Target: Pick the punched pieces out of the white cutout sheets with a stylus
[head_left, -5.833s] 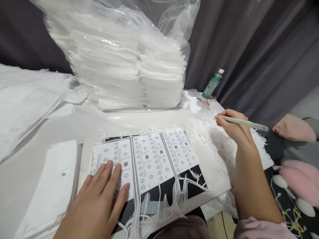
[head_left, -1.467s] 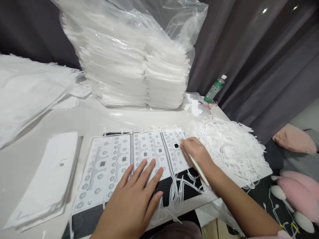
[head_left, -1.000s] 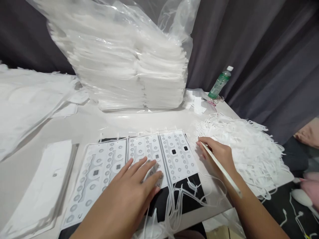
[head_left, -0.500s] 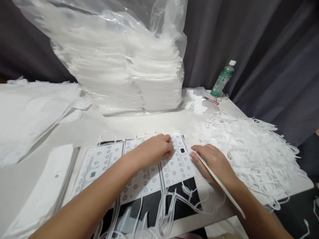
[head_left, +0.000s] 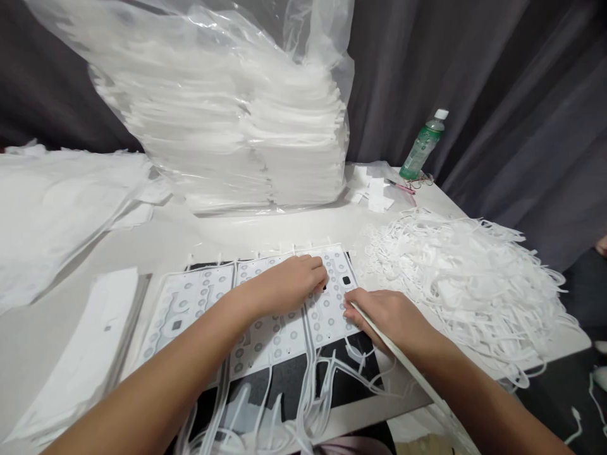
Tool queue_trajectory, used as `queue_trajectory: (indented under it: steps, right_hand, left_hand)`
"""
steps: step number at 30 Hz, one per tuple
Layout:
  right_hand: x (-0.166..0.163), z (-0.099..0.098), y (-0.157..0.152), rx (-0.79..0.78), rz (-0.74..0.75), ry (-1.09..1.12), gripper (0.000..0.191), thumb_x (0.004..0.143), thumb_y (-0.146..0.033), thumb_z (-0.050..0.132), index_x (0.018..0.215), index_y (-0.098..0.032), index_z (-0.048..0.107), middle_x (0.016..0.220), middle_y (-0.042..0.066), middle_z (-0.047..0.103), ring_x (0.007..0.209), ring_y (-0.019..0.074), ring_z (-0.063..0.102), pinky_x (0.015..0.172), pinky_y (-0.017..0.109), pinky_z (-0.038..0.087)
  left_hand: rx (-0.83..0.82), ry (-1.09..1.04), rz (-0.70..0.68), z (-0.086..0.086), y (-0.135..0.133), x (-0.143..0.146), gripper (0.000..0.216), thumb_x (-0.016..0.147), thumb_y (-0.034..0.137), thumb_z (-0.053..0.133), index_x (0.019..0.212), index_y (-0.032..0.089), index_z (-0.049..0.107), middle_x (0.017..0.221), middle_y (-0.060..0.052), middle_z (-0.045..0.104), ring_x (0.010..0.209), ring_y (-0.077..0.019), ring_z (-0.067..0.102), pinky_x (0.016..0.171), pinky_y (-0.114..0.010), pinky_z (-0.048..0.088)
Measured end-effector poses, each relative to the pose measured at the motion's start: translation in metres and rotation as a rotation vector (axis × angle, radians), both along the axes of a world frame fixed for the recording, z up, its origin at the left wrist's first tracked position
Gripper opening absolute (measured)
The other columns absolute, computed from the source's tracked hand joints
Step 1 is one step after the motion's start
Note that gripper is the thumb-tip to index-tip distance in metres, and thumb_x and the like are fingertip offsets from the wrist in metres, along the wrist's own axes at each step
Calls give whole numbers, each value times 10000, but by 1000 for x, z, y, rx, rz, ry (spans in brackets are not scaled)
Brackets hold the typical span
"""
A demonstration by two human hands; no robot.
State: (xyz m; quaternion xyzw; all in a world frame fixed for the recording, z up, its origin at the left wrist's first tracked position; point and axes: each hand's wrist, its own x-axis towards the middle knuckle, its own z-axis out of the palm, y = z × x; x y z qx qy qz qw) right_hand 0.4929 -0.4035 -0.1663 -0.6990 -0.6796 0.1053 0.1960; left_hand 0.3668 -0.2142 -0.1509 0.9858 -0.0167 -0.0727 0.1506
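Observation:
A white sheet printed with grey rings and lines lies over a black mat. My left hand rests on its right part, fingers curled together; what they pinch is hidden beneath them. Close by, at the sheet's right edge, is my right hand, closed on a thin pale stick that runs back along the wrist. A small black square shows on the sheet between my hands. Loose white strips trail off its near side.
A tangled heap of white strips covers the right of the table. Behind stands a tall bagged stack of white sheets. Folded white pieces and larger sheets lie left. A green bottle and pink pen are back right.
My right hand has moved left with the stick, from beside the sheet to its right edge. My left hand stays in nearly the same place.

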Motion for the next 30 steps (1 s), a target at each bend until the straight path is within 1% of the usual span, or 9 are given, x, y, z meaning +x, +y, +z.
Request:
queue_trajectory:
  steps: [5,8,11,14,17,19,23,26,30]
  right_hand:
    - [0,2,-1,-51,-46,-3,297,974,-346,335,993,-190,587,715,46,694,594,173,628,545,254,399]
    - [-1,2,-1,-58,-44,5,298,975,-341,325,999,-192,582,710,39,695,595,176,635,543,255,398]
    - [-1,2,-1,-50,-46,0,317,979,-362,307,997,-197,578,715,39,694,600,180,640,548,261,403]
    - [0,1,-1,-52,-50,15,314,977,-370,311,1008,-200,573,735,37,697,622,189,649,558,271,414]
    - [1,1,-2,-79,-46,41,299,974,-362,328,1025,-193,570,760,42,701,656,198,657,572,278,425]
    - [2,1,-3,-78,-40,48,295,972,-356,336,1025,-189,574,764,46,702,659,195,656,576,277,425]
    - [2,0,-3,-47,-26,44,290,969,-356,348,1011,-192,584,756,45,696,648,184,643,571,269,416]
    - [2,1,-3,-49,-21,20,288,968,-353,352,991,-187,586,720,40,680,629,185,633,564,272,414]
    - [1,2,-3,-41,-13,30,270,964,-331,355,980,-189,584,728,38,680,632,181,631,577,275,427]
  left_hand:
    - [-223,-11,24,3,13,-5,131,893,149,355,798,184,437,860,-54,531,768,-167,483,708,-284,409]
    - [-302,9,176,12,20,-5,132,931,206,321,834,195,410,910,-62,577,801,-171,523,700,-286,421]
    - [-331,17,306,22,21,-3,123,950,244,328,897,205,432,983,-56,631,850,-172,574,679,-275,421]
    - [-282,45,268,27,15,1,81,905,232,432,912,205,508,912,-32,662,772,-157,590,631,-259,399]
    - [-188,66,135,25,7,4,88,824,173,556,868,208,624,861,-17,666,787,-159,584,682,-267,397]
    - [-158,82,90,21,4,5,101,813,149,581,830,210,660,863,-14,660,804,-158,582,707,-270,399]
    - [-121,126,117,14,0,6,134,829,117,538,796,193,644,890,-17,637,777,-147,580,677,-261,406]
    - [-86,141,115,14,-4,8,158,828,93,495,788,187,616,878,-17,626,761,-153,578,648,-264,402]
    - [31,143,81,14,-14,11,172,765,22,490,753,165,584,838,-41,604,680,-170,561,589,-284,369]
